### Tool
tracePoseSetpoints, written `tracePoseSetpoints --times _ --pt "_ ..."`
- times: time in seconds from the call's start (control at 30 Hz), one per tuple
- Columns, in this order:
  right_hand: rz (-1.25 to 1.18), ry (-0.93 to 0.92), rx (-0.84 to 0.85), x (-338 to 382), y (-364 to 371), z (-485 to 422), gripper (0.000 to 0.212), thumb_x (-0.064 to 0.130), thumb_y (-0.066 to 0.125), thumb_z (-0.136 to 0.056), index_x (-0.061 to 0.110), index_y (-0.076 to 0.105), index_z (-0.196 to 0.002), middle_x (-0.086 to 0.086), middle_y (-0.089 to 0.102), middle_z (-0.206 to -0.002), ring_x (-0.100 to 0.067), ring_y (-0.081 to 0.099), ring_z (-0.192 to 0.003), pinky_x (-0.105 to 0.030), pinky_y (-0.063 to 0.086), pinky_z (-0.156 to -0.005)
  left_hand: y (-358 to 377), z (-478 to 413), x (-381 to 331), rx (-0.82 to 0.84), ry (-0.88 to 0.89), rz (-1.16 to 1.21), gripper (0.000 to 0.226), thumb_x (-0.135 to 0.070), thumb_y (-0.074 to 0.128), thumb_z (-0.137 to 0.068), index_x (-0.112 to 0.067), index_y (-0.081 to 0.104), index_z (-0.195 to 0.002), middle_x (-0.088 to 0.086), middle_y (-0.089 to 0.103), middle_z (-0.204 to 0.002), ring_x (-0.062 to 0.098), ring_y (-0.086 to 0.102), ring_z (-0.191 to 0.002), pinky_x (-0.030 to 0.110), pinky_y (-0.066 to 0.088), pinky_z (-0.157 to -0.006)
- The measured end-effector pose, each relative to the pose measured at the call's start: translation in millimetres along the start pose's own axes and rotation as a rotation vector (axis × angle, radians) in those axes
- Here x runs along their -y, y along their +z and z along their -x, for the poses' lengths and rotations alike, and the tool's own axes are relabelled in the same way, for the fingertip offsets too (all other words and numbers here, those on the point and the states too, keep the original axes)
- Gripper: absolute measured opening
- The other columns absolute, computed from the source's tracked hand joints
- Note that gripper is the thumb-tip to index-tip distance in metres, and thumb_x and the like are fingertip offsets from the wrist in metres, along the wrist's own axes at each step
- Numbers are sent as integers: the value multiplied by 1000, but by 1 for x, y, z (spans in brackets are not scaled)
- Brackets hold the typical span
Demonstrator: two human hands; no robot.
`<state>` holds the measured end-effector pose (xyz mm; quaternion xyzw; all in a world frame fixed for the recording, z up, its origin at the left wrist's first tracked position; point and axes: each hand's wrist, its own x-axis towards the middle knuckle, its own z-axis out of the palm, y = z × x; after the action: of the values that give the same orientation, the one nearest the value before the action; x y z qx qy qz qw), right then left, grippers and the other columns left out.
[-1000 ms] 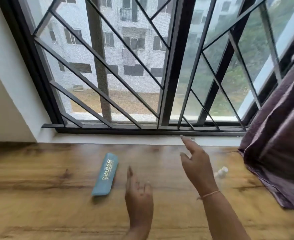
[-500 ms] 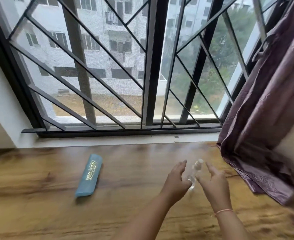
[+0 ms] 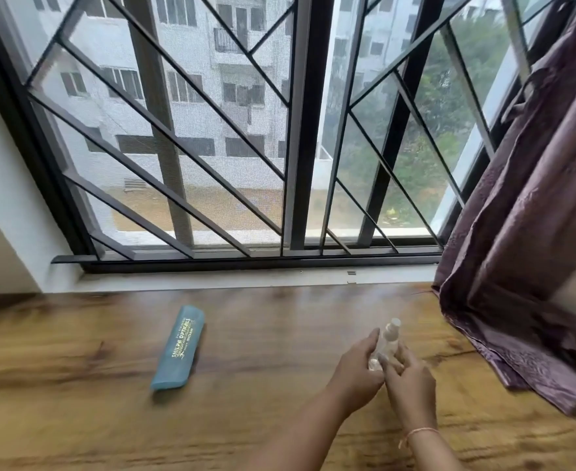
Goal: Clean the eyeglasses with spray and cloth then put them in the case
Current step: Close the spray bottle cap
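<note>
A small clear spray bottle [image 3: 389,338] with a white cap stands tilted on the wooden table [image 3: 76,402], right of centre. My left hand [image 3: 356,372] and my right hand [image 3: 409,379] close around its lower part from both sides. A slim blue eyeglass case [image 3: 178,348] with yellow lettering lies shut on the table, well to the left of my hands. I see no eyeglasses and no cloth.
A barred window [image 3: 293,130] with a white sill [image 3: 246,278] runs along the table's far edge. A purple curtain [image 3: 534,232] hangs at the right and drapes onto the table's right side, close to the bottle.
Both hands have moved right to the spray bottle and closed on it. The view has shifted right, so the case now sits further left of my hands.
</note>
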<state>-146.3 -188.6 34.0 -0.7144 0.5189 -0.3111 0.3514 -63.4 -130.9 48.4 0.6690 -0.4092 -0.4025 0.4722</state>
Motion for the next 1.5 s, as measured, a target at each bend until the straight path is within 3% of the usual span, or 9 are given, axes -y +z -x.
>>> tracePoseSetpoints --times 0.43,0.53,0.63,0.73,0.83,0.93,1.1,1.33,1.5 --pt "-21 -14 58 31 30 -2 36 12 71 -78 1 63 -112 -15 67 -108 -25 63 -87 -24 36 -70 -39 -1 20 -73 -5 46 73 -8 41 -73 -25 30 -144 -7 41 -144 6 45 -125 22 38 -102" --pt "-58 -54 124 49 61 -5 28 14 71 -77 5 67 -103 -9 70 -101 -17 63 -78 -20 41 -60 -72 1 28 -143 -22 41 78 -11 40 -67 -27 31 -143 -5 49 -139 12 52 -118 24 43 -94" --pt "-108 -97 198 78 93 -6 17 14 72 -75 9 69 -91 -1 70 -86 -17 67 -79 -19 42 -61 -112 2 34 -238 -27 19 81 -17 41 -62 -35 34 -141 -1 63 -120 20 61 -94 27 48 -76" --pt "-120 -162 261 112 125 -7 9 14 73 -74 15 68 -82 0 67 -76 -16 64 -72 -18 38 -60 -154 2 41 -332 -19 5 81 -18 42 -60 -35 38 -139 1 66 -114 19 62 -92 33 50 -81" --pt "-104 -239 302 137 159 -9 6 13 71 -73 9 68 -75 -8 69 -72 -17 61 -68 -15 38 -55 -194 4 45 -409 -42 33 73 -8 45 -68 -34 40 -136 -7 62 -114 8 58 -81 12 44 -67" --pt "-128 -256 376 157 189 -10 8 11 68 -75 7 69 -82 -7 69 -76 -18 63 -72 -16 42 -59 -228 5 52 -470 -61 79 70 2 45 -75 -28 40 -138 -8 59 -115 4 55 -91 5 40 -68" --pt "-80 -299 417 177 223 -12 14 17 67 -75 5 71 -82 -8 68 -74 -22 63 -72 -32 46 -66 -264 4 65 -527 -53 99 67 11 42 -81 -19 36 -141 5 48 -136 7 45 -117 22 38 -91" --pt "7 -300 429 179 250 -15 15 13 64 -77 10 53 -66 -2 48 -58 -20 45 -60 -27 27 -52 -283 -5 89 -500 -58 146 75 10 41 -77 -30 37 -140 -2 47 -139 7 41 -129 16 39 -85" --pt "-4 -326 419 177 257 -16 4 9 60 -78 9 61 -73 -5 58 -63 -21 50 -63 -18 30 -48 -285 -9 96 -519 -59 170 77 6 44 -72 -28 38 -141 3 50 -137 9 46 -125 21 39 -93"
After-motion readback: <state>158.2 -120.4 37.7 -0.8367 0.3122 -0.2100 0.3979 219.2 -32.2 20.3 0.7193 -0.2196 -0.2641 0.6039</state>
